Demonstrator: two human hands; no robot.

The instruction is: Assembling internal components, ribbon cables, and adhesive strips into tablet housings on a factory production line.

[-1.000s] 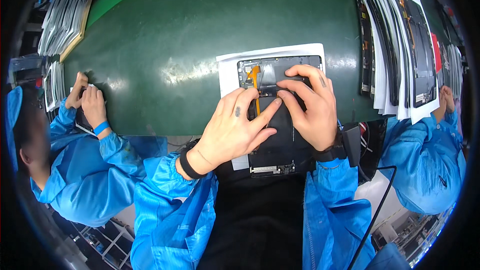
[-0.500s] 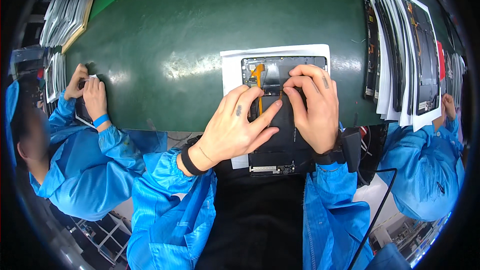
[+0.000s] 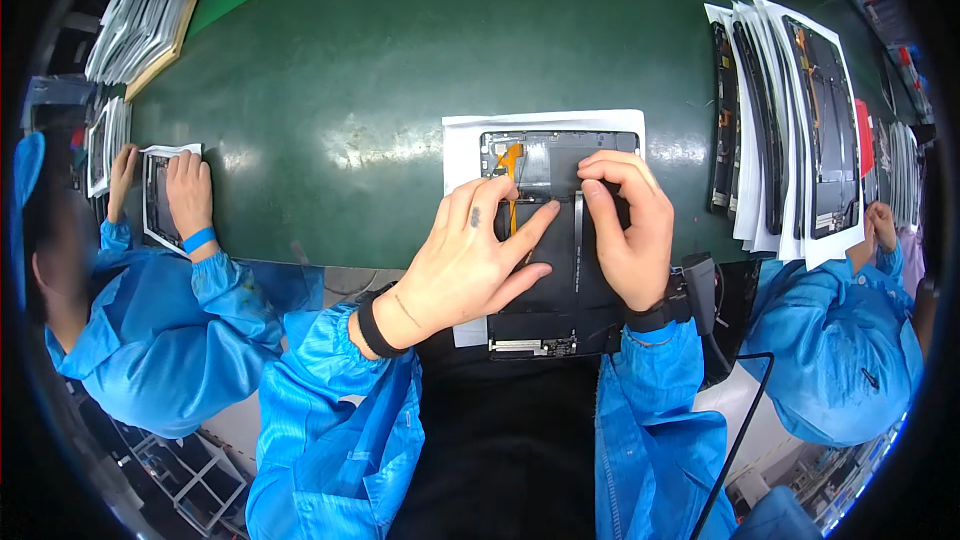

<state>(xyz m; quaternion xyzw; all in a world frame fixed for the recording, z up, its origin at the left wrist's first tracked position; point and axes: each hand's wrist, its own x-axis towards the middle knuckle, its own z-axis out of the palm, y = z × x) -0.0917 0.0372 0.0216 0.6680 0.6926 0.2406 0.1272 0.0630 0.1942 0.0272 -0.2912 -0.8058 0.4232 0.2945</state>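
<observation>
An opened tablet [image 3: 545,305] with a dark interior lies on a white sheet [image 3: 462,152] in front of me. An orange flex cable [image 3: 514,156] runs down its left side, and a thin grey strip [image 3: 578,225] runs down the middle. My left hand [image 3: 485,250] rests over the tablet's left half with fingers spread, the index fingertip at the upper end of the strip. Above the right half, my right hand [image 3: 632,230] is closed, thumb against curled fingers. Whatever is between those fingertips is hidden.
Several opened tablets with white sheets between them form a standing stack [image 3: 790,130] on the right of the green table [image 3: 380,60]. At the left, a co-worker's hand [image 3: 190,195] is over another tablet [image 3: 158,195]. Another stack of sheets [image 3: 150,15] stands far left.
My right hand's fingertips have lifted away from the middle of the tablet, and the grey strip now shows. My left hand stays nearly in place. The view has shifted slightly.
</observation>
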